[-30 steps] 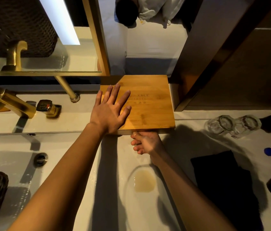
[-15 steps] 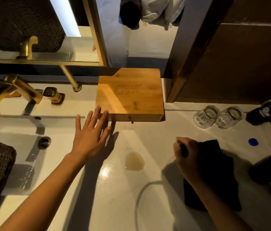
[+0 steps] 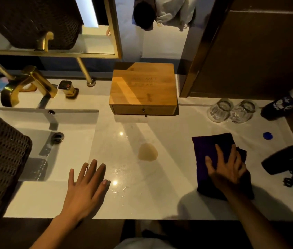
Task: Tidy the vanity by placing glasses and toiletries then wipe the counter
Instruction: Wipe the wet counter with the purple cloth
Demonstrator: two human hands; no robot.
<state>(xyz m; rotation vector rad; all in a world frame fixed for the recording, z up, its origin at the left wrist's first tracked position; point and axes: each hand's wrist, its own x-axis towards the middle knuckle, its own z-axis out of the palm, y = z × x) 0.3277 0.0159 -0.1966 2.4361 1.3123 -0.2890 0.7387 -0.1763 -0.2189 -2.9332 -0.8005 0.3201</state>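
Observation:
A dark purple cloth [image 3: 208, 150] lies flat on the white counter [image 3: 160, 194] at the right. My right hand [image 3: 225, 169] presses down on it, fingers spread over its near half. My left hand [image 3: 86, 187] rests open and flat on the counter beside the sink, holding nothing. A tan puddle [image 3: 147, 152] sits on the counter between the hands. Two clear glasses [image 3: 231, 110] stand upside down side by side at the back right. A wooden box [image 3: 143, 87] with a small front drawer stands against the back wall.
A gold faucet [image 3: 27, 85] and its handle [image 3: 68, 88] stand behind the sink [image 3: 52, 141] at the left. A dark woven basket [image 3: 0, 159] fills the near left. A dark bottle [image 3: 282, 105], a blue cap [image 3: 267, 135] and a black hair dryer [image 3: 289, 160] are at the right.
Both hands left the wooden box. My left hand drew back toward the counter's front edge. My right hand moved right and settled on the dark cloth.

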